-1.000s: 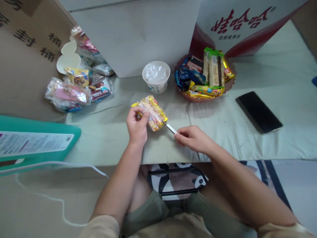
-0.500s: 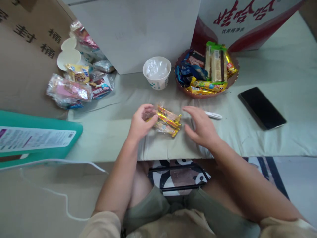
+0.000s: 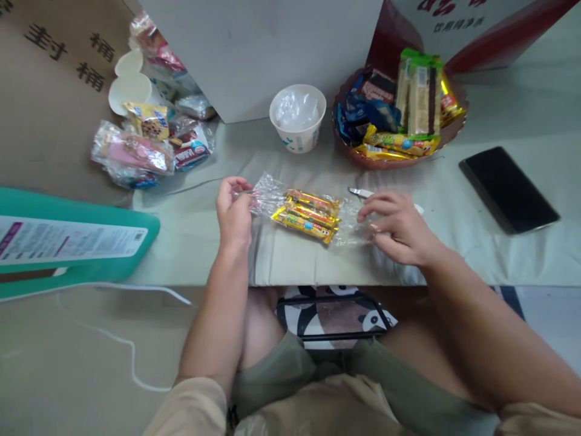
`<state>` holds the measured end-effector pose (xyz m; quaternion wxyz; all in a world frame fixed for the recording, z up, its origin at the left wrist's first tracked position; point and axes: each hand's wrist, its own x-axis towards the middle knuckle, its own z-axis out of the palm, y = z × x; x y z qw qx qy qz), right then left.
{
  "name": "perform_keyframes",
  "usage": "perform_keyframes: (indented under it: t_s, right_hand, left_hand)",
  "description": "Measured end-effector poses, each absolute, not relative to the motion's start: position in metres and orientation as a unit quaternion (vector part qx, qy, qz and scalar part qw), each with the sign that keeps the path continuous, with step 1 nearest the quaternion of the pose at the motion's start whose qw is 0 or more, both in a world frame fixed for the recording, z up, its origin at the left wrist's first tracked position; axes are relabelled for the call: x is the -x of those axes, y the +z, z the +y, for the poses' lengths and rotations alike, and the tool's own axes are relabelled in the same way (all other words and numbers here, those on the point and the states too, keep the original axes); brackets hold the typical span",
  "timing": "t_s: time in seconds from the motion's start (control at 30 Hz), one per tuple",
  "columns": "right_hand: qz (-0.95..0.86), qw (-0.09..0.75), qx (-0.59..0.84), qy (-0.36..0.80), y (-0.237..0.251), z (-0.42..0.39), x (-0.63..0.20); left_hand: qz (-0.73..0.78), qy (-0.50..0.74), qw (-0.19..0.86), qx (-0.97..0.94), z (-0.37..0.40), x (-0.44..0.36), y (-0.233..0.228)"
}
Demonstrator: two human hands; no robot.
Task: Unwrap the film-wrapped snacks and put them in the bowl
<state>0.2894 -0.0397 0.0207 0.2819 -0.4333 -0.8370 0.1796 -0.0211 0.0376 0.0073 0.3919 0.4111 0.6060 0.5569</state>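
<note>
Several yellow-wrapped snack bars lie side by side inside clear plastic wrapping on the cloth-covered table. At the wrapping's left end, my left hand is closed, pinching the gathered plastic between thumb and fingers. My right hand has curled fingers at the right end, closed on the plastic there; the exact fingertip contact is hard to see. A slim white-handled tool lies just behind my right hand and is partly hidden by it.
A paper cup lined with plastic stands behind the bars. Right of it is a brown basket of snacks, then a black phone. Wrapped snack bundles and a green container are at left, boxes behind.
My left hand has moved left and my right hand right, now at opposite ends of the wrapping. The plastic is spread out, showing the bars in a row. The view has shifted slightly.
</note>
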Motion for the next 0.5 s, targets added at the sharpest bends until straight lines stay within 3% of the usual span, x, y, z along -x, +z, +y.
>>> perform_keyframes:
  t_s: [0.1,0.2,0.37,0.5]
  right_hand:
    - [-0.860,0.297,0.367,0.196,0.030,-0.044,-0.284]
    - [-0.824,0.345,0.419,0.163,0.035,-0.050,-0.265]
    - [-0.816,0.212,0.489,0.224,0.027,-0.056,-0.231]
    - [-0.833,0.152,0.461,0.266,0.023,-0.054,-0.217]
  left_hand:
    - [0.605,0.558,0.432,-0.368,0.038,0.024,0.005]
    - [0.645,0.503,0.420,-0.392,0.036,0.026,0.001]
    - [0.718,0.306,0.307,-0.545,0.024,0.034,0.007]
    - [0.709,0.189,0.347,-0.584,0.012,0.040,0.018]
